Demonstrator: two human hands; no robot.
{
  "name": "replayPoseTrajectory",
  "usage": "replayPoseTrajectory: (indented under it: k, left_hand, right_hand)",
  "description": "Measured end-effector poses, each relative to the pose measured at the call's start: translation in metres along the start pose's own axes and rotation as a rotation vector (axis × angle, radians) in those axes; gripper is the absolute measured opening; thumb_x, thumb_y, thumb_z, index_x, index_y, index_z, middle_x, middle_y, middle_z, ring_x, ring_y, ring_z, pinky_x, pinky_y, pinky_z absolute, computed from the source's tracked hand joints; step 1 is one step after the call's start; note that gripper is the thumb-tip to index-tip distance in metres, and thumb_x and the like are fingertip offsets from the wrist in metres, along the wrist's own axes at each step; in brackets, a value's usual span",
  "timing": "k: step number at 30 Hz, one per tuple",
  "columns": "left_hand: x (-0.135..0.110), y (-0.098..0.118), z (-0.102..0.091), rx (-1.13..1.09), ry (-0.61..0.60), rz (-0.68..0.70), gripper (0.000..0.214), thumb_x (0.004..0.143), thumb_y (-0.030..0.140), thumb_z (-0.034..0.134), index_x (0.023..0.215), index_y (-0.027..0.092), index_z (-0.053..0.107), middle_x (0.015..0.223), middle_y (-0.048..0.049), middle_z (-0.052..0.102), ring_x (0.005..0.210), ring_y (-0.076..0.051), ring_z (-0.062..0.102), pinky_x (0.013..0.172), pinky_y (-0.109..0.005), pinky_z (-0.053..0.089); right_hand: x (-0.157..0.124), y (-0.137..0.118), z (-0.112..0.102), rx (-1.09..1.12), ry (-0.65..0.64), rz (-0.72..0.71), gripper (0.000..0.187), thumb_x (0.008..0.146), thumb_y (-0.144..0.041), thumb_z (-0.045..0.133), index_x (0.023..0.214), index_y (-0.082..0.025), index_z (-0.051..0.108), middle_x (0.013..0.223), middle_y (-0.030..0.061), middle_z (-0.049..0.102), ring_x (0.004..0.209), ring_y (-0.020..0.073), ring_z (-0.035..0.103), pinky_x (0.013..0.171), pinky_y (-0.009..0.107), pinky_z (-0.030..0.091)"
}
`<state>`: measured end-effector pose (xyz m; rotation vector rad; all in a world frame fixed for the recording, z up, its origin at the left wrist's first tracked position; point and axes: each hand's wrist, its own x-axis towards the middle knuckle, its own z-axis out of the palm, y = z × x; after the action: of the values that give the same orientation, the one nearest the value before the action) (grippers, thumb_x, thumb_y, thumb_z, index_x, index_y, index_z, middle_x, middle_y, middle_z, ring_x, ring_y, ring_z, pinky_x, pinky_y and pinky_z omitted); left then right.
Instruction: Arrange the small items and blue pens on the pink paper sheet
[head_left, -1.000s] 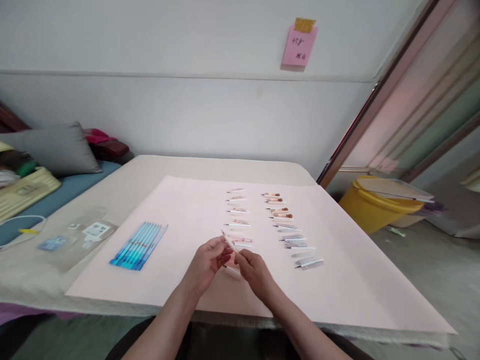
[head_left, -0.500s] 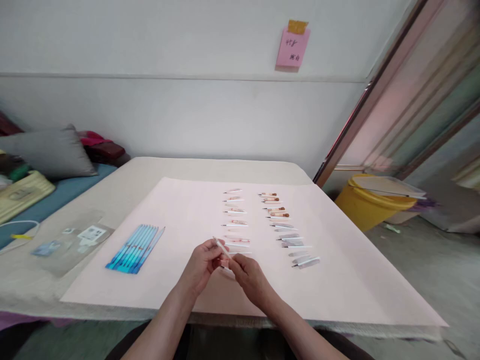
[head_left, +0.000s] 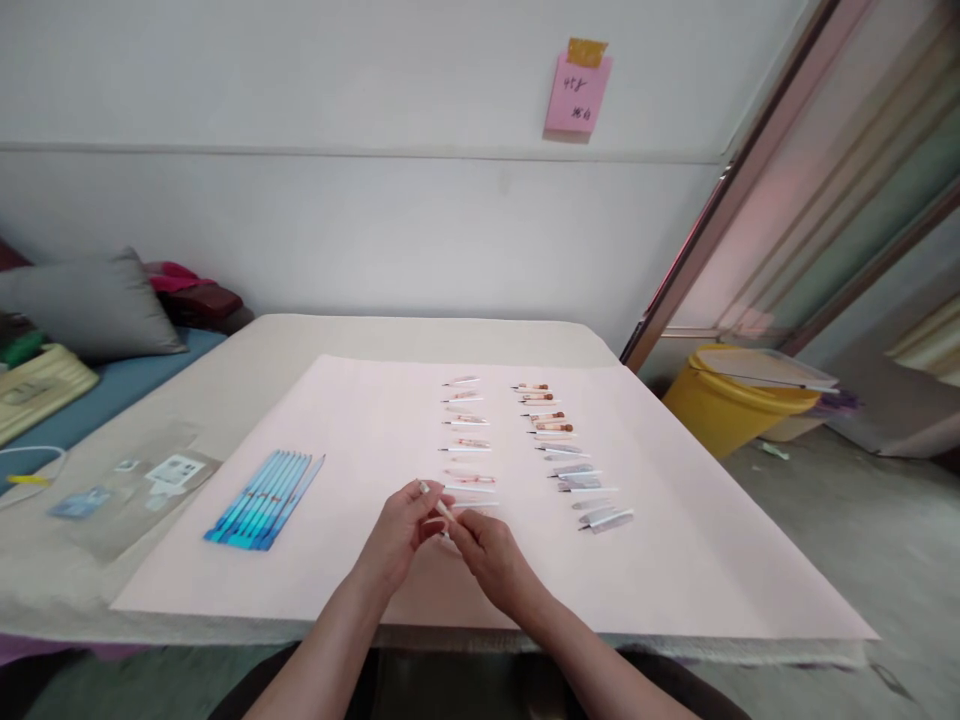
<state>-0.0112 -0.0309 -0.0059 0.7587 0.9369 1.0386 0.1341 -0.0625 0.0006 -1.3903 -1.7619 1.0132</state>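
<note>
My left hand (head_left: 397, 535) and my right hand (head_left: 480, 550) meet just above the near middle of a pale pink paper sheet (head_left: 360, 420). Both pinch one thin white pen refill (head_left: 435, 500), which slants up to the left between the fingertips. Beyond the hands lie two columns of small parts: white refills with clear and pinkish caps (head_left: 465, 445) on the left, brown-tipped refills and grey caps (head_left: 570, 455) on the right. A neat row of blue pen barrels (head_left: 264, 486) lies to the left on the sheet.
The sheet covers a beige table (head_left: 247, 350). Clear plastic packaging (head_left: 135, 485) lies at its left. A grey pillow (head_left: 90, 305) and clutter sit on a blue surface further left. A yellow bin (head_left: 724, 405) stands on the floor at the right. A pink note (head_left: 576, 95) hangs on the wall.
Both hands stay closed on the refill and have drawn slightly closer together, the refill sliding a little lower and left. The view has shifted slightly to the right.
</note>
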Motion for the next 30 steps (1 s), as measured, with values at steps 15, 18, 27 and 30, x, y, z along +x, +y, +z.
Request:
replayPoseTrajectory:
  k: [15, 18, 27, 30]
  left_hand:
    - [0.0, 0.003, 0.002, -0.029, -0.03, -0.03, 0.023, 0.069, 0.032, 0.064, 0.084, 0.015, 0.061, 0.084, -0.009, 0.066, 0.07, -0.015, 0.06, 0.067, -0.028, 0.045]
    - [0.001, -0.001, 0.0, 0.039, 0.031, -0.006, 0.021, 0.068, 0.035, 0.064, 0.071, 0.014, 0.06, 0.071, -0.0054, 0.064, 0.062, -0.012, 0.058, 0.062, -0.025, 0.043]
    - [-0.001, 0.0, 0.001, 0.044, 0.077, -0.013, 0.023, 0.069, 0.037, 0.063, 0.072, 0.015, 0.06, 0.069, -0.0046, 0.064, 0.06, -0.011, 0.057, 0.059, -0.023, 0.043]
    - [-0.001, 0.007, 0.003, -0.113, -0.02, -0.033, 0.025, 0.07, 0.031, 0.063, 0.091, 0.017, 0.061, 0.093, -0.0093, 0.066, 0.081, -0.017, 0.061, 0.071, -0.029, 0.046]
  right_hand:
    - [0.001, 0.005, 0.001, -0.051, 0.045, 0.015, 0.033, 0.087, -0.033, 0.037, 0.06, -0.017, 0.046, 0.052, -0.0027, 0.048, 0.051, 0.0088, 0.042, 0.048, 0.02, 0.026]
    - [0.0, 0.007, 0.002, -0.095, 0.046, -0.001, 0.031, 0.087, -0.034, 0.038, 0.063, -0.017, 0.049, 0.054, -0.0022, 0.05, 0.052, 0.0091, 0.042, 0.049, 0.02, 0.025]
    - [0.0, 0.011, 0.004, -0.231, 0.097, -0.015, 0.03, 0.086, -0.033, 0.04, 0.063, -0.017, 0.049, 0.055, -0.0017, 0.052, 0.051, 0.0089, 0.041, 0.049, 0.02, 0.024]
    - [0.0, 0.01, 0.002, -0.166, 0.085, -0.013, 0.032, 0.087, -0.032, 0.038, 0.061, -0.017, 0.049, 0.056, -0.0015, 0.052, 0.052, 0.009, 0.043, 0.049, 0.02, 0.025]
